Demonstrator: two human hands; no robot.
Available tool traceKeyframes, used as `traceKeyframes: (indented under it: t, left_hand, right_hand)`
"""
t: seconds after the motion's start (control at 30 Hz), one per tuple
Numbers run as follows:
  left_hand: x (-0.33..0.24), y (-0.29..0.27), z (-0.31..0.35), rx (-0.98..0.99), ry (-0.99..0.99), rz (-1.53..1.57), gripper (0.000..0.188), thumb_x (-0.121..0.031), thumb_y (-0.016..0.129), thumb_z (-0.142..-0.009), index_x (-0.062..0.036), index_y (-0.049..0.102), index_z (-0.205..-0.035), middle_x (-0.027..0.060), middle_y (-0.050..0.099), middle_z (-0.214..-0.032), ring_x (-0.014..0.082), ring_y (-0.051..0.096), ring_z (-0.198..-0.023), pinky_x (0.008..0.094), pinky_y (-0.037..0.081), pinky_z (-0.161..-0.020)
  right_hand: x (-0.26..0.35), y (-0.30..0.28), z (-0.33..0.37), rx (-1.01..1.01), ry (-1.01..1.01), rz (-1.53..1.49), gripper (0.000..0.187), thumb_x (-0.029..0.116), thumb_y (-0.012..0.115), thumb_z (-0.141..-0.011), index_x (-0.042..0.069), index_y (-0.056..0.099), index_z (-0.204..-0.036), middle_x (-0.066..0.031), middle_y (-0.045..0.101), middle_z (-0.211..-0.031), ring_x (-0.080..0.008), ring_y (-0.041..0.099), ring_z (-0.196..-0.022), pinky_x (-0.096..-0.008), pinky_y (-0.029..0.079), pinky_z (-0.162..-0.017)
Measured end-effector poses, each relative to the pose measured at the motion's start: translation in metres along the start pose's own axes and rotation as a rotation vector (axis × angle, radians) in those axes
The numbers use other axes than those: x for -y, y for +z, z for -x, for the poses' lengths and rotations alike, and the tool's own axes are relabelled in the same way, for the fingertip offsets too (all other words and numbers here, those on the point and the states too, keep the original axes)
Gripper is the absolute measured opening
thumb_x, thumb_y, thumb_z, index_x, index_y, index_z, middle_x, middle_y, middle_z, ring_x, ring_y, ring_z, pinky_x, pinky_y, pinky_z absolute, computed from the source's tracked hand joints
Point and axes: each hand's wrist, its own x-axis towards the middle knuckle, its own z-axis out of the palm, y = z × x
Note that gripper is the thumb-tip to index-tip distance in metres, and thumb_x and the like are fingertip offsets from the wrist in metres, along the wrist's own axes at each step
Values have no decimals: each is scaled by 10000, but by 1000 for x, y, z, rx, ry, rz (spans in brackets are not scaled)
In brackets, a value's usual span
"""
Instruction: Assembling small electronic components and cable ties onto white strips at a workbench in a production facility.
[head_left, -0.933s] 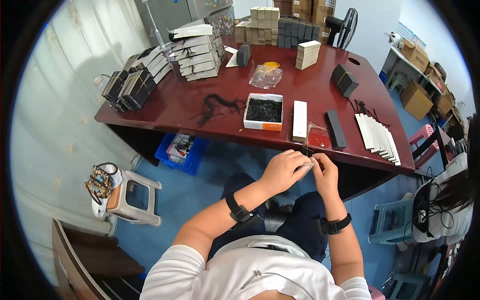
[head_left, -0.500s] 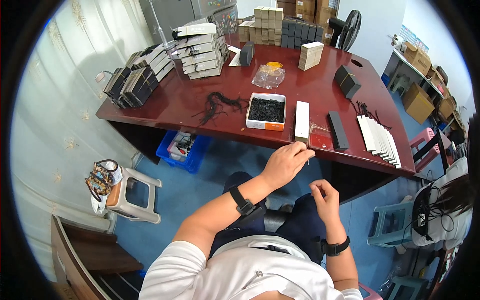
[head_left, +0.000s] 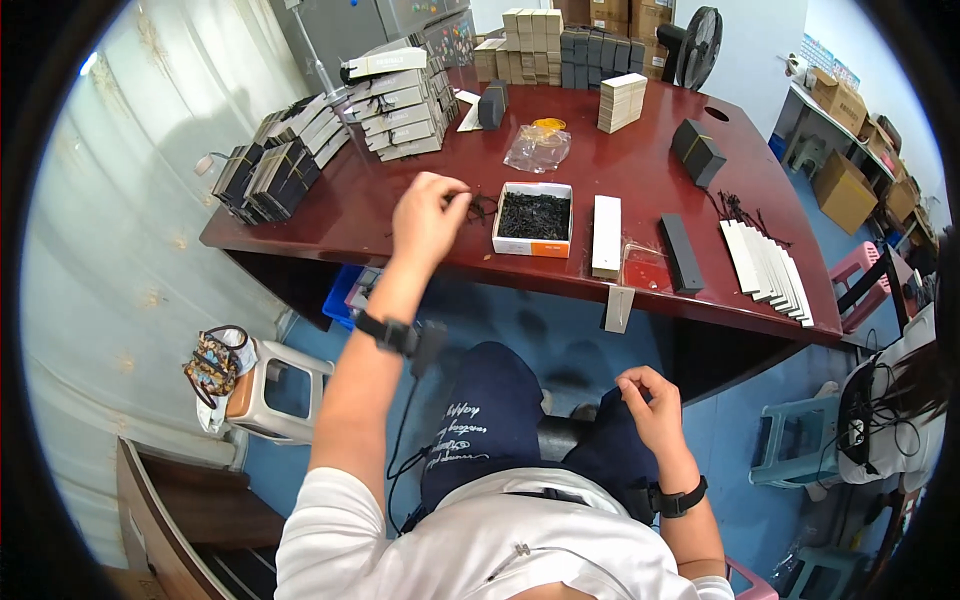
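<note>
My left hand [head_left: 428, 222] is over the tangle of black cords [head_left: 482, 207], left of a small box [head_left: 533, 247] full of small black pieces. Its fingers are curled together; whether a cord is between them is hidden. My right hand [head_left: 650, 402] hovers above my right thigh with fingers bent and tips close together, and nothing in it can be made out. A white card [head_left: 618, 308] sticks out over the table's front edge, below a stack of white cards [head_left: 606, 235]. Right of that stack lie a clear red-looking piece [head_left: 644, 268] and a black card stack [head_left: 681, 254].
Fanned white tags [head_left: 765, 272] with black cords lie on the right of the desk [head_left: 400, 222]. Bundled cards [head_left: 405, 110], a plastic bag [head_left: 538, 150] and a black block [head_left: 697, 155] stand farther back. A stool [head_left: 280, 390] is at left; another person [head_left: 895, 420] sits at right.
My left hand has left the table's front edge and moved left and away from me to the black cords. The white card at the edge now shows. My right hand has barely moved.
</note>
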Motion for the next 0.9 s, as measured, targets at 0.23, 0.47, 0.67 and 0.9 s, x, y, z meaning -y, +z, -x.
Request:
traceKeyframes:
  t: [0.23, 0.47, 0.67, 0.9]
  left_hand:
    - [73, 5, -31, 251, -52, -501, 146, -232, 695, -729, -97, 677, -782, 87, 591, -902, 266, 584, -886, 380, 469, -771]
    - [85, 4, -56, 110, -199, -191, 115, -188, 631, -743, -79, 666, -731, 82, 637, -758, 214, 602, -702, 306, 462, -666]
    - [85, -46, -121, -77, -352, 692, 76, -175, 627, -851, -101, 644, -862, -16, 665, -806, 26, 504, -634, 177, 378, -578]
    - [24, -79, -127, -86, -245, 890, 110, -172, 592, -886, -70, 606, -927, 35, 663, -876, 36, 554, -714, 164, 429, -643]
  right_hand:
    - [3, 3, 4, 46, 9, 27, 82, 77, 608, -832, -3, 625, -834, -50, 597, -693, -108, 540, -608, -242, 429, -574]
    - [-3, -3, 8, 22, -11, 44, 78, 66, 605, -835, -10, 624, -833, -20, 576, -672, -80, 513, -601, -228, 416, -566]
    - [-3, -2, 11, 44, 51, 53, 94, 94, 624, -818, 2, 628, -836, -79, 612, -717, -142, 558, -617, -258, 439, -574]
    - [-3, -4, 14, 45, 28, 27, 93, 93, 623, -819, 2, 628, -840, -70, 606, -707, -124, 547, -618, -250, 429, -567]
